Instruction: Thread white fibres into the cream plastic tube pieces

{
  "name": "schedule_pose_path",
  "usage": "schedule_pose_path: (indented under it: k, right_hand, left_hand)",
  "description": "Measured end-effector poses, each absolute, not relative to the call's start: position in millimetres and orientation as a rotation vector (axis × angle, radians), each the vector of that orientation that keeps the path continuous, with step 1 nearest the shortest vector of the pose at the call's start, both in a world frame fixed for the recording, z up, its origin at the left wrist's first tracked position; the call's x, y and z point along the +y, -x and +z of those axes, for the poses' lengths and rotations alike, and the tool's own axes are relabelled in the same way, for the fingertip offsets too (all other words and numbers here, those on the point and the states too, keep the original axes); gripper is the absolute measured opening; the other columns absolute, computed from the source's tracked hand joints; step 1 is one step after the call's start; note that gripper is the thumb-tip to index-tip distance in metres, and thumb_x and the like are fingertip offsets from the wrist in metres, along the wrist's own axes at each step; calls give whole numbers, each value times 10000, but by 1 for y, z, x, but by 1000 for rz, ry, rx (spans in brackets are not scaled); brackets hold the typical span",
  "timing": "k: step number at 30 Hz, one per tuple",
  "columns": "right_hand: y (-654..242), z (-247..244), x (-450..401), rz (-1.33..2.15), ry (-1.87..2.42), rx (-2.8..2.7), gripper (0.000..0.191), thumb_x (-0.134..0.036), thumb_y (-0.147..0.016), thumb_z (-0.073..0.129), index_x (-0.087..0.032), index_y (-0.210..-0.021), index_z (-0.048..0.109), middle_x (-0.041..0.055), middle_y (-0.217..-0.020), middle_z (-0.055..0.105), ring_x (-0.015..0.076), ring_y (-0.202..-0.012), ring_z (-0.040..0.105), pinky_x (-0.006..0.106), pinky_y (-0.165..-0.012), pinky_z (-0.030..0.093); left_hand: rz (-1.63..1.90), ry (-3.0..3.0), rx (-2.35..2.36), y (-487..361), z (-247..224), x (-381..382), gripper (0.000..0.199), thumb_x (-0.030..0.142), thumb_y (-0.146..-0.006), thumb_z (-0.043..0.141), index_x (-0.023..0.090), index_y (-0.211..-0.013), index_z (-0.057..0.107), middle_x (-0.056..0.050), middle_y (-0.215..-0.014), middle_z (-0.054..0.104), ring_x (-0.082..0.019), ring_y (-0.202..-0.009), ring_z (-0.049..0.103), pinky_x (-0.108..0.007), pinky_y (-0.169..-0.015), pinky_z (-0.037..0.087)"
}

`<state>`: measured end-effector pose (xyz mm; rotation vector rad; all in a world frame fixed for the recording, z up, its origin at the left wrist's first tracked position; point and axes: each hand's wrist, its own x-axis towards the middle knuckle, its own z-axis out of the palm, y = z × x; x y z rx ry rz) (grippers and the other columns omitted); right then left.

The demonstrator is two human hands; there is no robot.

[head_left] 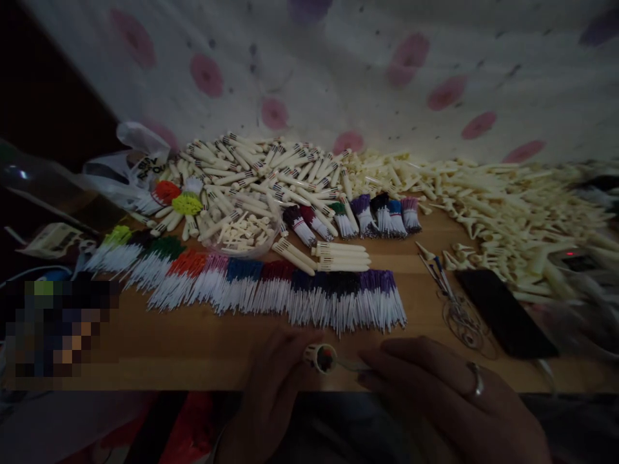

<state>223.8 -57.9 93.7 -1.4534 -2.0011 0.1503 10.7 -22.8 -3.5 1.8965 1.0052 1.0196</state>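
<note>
I hold a cream slotted pen barrel (313, 356) in my left hand (271, 383), open end facing me, long axis foreshortened, while my right hand (447, 390), just rightward, pinches what may be a refill (349, 367).

Light v. dim. Wood table (169, 348), near edge under L hand (271, 386) & R hand (445, 386). Beyond both hands, behind table: wht sheet (329, 71) w/ pink & purple spots. Far L of L hand, upper corner (43, 77) nr-black.
</note>
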Motion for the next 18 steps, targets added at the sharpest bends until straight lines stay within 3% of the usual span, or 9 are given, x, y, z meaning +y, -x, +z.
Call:
schedule_pose_path:
  k: [5,11,18]
  right_hand:
    - [-220,92,-55,110,1398,-2050,219,-163,-1026,508,-237,-1036,714,31,-860,754,162,-695,708,245,-573,535]
    - [-222,87,-58,126,1355,-2104,208,-267,-1082,445,-242,-1079,651,3,-854,739,151,-697,687,261,-559,479]
    - [-218,87,-59,160,1365,-2114,289,-218,-1068,447,-230,-908,686,-7,-719,685,156,-646,619,299,-536,397]
  left_hand:
    - [962,-1905,1012,-7,-4,-26,360,233,-1024,523,379,-1325,656,-11,-1230,739,-172,-1095,713,-247,-921,597]
    - [880,-1875,980,-4,4,-25,310,340,-1035,511,356,-1270,713,-33,-1138,773,-192,-1021,737,-274,-876,623]
    - [858,-1829,928,0,2,-19,277,381,-1023,538,321,-1171,764,-40,-1060,788,-199,-961,748,-263,-819,613]
